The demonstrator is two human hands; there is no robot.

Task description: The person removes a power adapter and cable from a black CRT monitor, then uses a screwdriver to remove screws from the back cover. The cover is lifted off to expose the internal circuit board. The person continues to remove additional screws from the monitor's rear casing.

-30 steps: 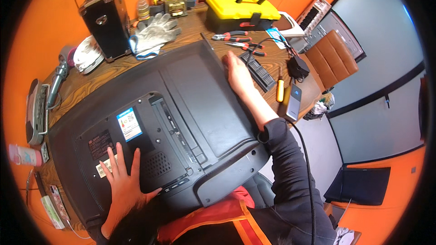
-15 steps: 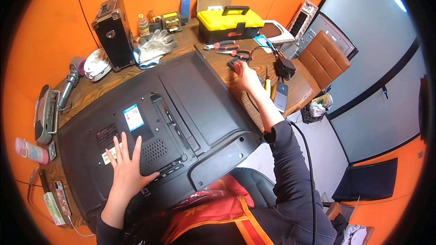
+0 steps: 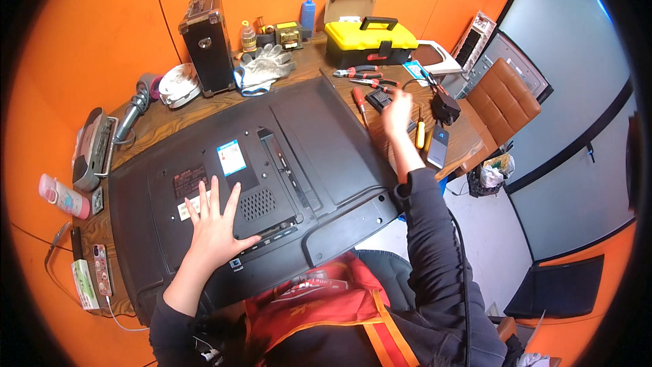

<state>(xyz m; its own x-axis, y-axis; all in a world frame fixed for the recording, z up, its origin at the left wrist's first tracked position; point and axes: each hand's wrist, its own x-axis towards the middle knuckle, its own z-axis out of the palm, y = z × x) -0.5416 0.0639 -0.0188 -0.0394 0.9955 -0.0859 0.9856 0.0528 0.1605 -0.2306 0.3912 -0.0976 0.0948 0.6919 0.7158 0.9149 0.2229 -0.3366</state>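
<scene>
Our left hand point(image 3: 216, 234) lies spread open on the black plastic television point(image 3: 319, 136), back upward on the brown wood-grain table point(image 3: 312, 61), probably steadying it. Our right hand point(image 3: 397, 117) is at the slotted black case point(image 3: 377, 100); whether it grips anything, we cannot tell. Nearby, seemingly for reach, we count two red-and-black-handled pliers point(image 3: 346, 73), one red-handled screwdriver point(image 3: 359, 97), one yellow-handled screwdriver point(image 3: 420, 134).

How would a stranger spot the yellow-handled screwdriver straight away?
Find the large black panel lying on the wood-grain table. Off its right side, just beyond the right hand, the yellow-handled screwdriver lies left of a slim grey device. Its yellow handle sets it apart from the red-handled screwdriver and pliers.
</scene>
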